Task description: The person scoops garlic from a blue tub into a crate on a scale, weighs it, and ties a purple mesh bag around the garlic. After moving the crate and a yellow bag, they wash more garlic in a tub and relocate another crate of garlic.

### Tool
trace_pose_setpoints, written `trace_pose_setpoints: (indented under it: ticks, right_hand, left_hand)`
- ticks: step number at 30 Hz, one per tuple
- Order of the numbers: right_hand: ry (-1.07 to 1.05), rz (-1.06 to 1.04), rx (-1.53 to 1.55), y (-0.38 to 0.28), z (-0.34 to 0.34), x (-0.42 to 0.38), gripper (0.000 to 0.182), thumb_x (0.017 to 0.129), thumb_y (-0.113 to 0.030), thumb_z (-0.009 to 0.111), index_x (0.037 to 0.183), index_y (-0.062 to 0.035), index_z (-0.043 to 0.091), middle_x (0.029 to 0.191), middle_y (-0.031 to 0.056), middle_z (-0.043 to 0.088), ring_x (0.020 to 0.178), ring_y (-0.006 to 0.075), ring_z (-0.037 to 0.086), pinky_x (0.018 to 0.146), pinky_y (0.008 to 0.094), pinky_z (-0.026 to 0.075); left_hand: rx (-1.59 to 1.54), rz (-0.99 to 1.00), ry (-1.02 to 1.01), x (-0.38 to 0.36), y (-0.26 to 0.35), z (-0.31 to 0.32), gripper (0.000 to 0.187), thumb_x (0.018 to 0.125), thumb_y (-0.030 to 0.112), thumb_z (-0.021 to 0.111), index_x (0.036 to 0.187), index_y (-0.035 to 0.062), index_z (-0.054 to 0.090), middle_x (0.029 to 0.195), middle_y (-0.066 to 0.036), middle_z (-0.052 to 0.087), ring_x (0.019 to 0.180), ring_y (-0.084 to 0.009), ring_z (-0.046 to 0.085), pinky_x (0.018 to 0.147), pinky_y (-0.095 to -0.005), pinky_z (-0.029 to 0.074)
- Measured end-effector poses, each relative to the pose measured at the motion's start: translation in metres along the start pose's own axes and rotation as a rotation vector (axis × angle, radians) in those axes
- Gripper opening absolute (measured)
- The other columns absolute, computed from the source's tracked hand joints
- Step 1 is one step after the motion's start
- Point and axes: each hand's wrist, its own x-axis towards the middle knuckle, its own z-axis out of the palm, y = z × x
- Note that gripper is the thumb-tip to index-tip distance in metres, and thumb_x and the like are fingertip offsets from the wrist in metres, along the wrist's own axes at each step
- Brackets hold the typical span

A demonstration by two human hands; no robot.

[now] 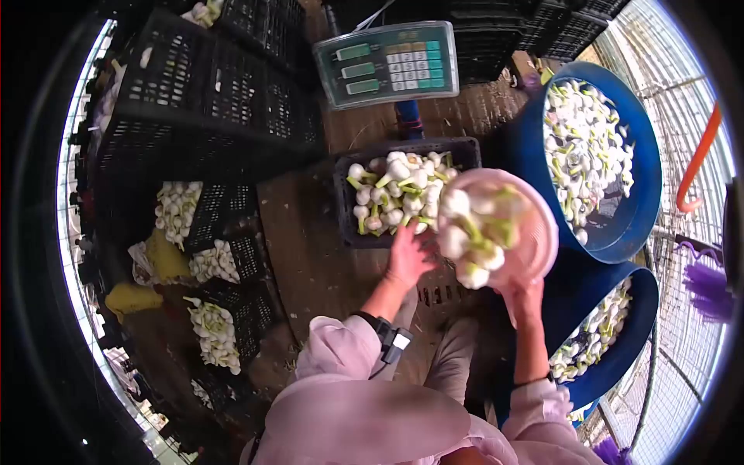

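A pink basin (535, 225), tilted to the left, is held at its lower rim by my right hand (523, 298). Blurred garlic bulbs (473, 252) with green stems are at its left side, over the rim. My left hand (411, 254) has its fingers spread and holds nothing, close to the front edge of a black crate (345, 209). White garlic bulbs (395, 186) fill that crate. Behind the crate stands a scale display (387, 65) with a keypad.
Two blue barrels (647, 170) (643, 310) holding garlic stand at the right. Stacked black crates (178, 85) rise at the left, with garlic-filled crates (252, 260) and yellow cloth (133, 298) below. An orange hook-like piece (700, 159) is at the far right.
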Motion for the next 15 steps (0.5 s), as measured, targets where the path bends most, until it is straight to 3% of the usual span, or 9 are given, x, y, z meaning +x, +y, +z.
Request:
trace_pose_setpoints:
  ticks: [1,3,5,6,9,10,11,13,15]
  right_hand:
    - [-0.041,-0.014,-0.055,0.024,0.015,0.023,0.053,0.064,0.003,0.044,0.117,0.0009,0.040,0.096,0.0167,0.054,0.075,0.0234,0.059,0.056,0.0334,0.050]
    - [0.063,-0.696,-0.811,0.039,0.078,0.054,0.060,0.065,0.004,0.046,0.124,-0.0081,0.037,0.111,0.0211,0.049,0.086,0.0279,0.058,0.059,0.0355,0.050]
    - [0.044,-0.689,-1.215,0.059,0.110,0.069,0.047,0.079,-0.001,0.043,0.125,-0.0084,0.036,0.123,0.0196,0.042,0.101,0.0330,0.051,0.074,0.0353,0.048]
    - [0.075,-0.658,-1.287,0.063,0.125,0.076,0.046,0.081,-0.002,0.045,0.125,-0.0111,0.036,0.122,0.0238,0.039,0.105,0.0365,0.047,0.078,0.0359,0.047]
    - [0.252,-0.889,-1.258,0.063,0.145,0.098,0.056,0.073,0.001,0.048,0.126,-0.0138,0.035,0.124,0.0237,0.037,0.098,0.0379,0.051,0.069,0.0388,0.049]
    - [0.251,-0.829,-1.263,0.058,0.145,0.100,0.054,0.075,0.002,0.047,0.126,-0.0109,0.035,0.125,0.0238,0.036,0.103,0.0365,0.049,0.069,0.0379,0.049]
    - [0.254,-0.973,-1.043,0.065,0.138,0.111,0.051,0.077,0.002,0.044,0.126,-0.0061,0.033,0.127,0.0200,0.036,0.107,0.0291,0.048,0.071,0.0350,0.048]
    - [0.380,-0.811,-0.715,0.045,0.132,0.096,0.049,0.076,0.005,0.041,0.124,-0.0028,0.036,0.120,0.0123,0.046,0.102,0.0218,0.050,0.074,0.0330,0.047]
    - [0.326,-0.375,-0.105,0.041,0.079,0.081,0.055,0.070,0.007,0.042,0.123,-0.0039,0.038,0.110,0.0093,0.049,0.091,0.0202,0.053,0.074,0.0310,0.048]
  left_hand:
    - [-0.051,0.042,0.006,0.008,0.018,-0.018,0.076,0.073,0.067,0.035,0.134,0.0263,0.015,0.130,-0.007,0.032,0.115,-0.0331,0.032,0.090,-0.0636,0.015]
    - [-0.081,0.086,0.060,0.024,0.045,-0.043,0.077,0.072,0.066,0.036,0.135,0.0273,0.013,0.135,-0.007,0.024,0.121,-0.0328,0.023,0.091,-0.0648,0.009]
    - [-0.136,0.079,0.129,0.049,0.058,-0.067,0.076,0.073,0.065,0.038,0.135,0.0277,0.013,0.138,-0.007,0.018,0.124,-0.0333,0.018,0.090,-0.0654,0.009]
    - [-0.111,0.057,0.213,0.062,0.063,-0.074,0.073,0.075,0.061,0.039,0.134,0.0275,0.015,0.138,-0.007,0.018,0.123,-0.0336,0.021,0.090,-0.0646,0.013]
    - [-0.324,0.049,0.209,0.109,0.064,-0.106,0.069,0.078,0.056,0.040,0.134,0.0250,0.016,0.138,-0.007,0.018,0.122,-0.0336,0.024,0.089,-0.0624,0.020]
    - [-0.228,0.035,0.275,0.117,0.065,-0.111,0.066,0.079,0.052,0.041,0.133,0.0218,0.018,0.136,-0.008,0.022,0.121,-0.0336,0.027,0.088,-0.0600,0.025]
    - [-0.143,0.021,0.320,0.118,0.062,-0.117,0.066,0.080,0.052,0.040,0.133,0.0205,0.018,0.136,-0.008,0.023,0.121,-0.0337,0.027,0.088,-0.0598,0.026]
    - [0.034,0.003,0.397,0.122,0.056,-0.123,0.066,0.080,0.051,0.040,0.133,0.0180,0.018,0.135,-0.010,0.025,0.121,-0.0340,0.027,0.087,-0.0594,0.027]
    - [0.071,-0.042,0.462,0.124,0.044,-0.131,0.069,0.078,0.052,0.042,0.132,0.0153,0.020,0.135,-0.010,0.026,0.120,-0.0337,0.028,0.087,-0.0595,0.027]
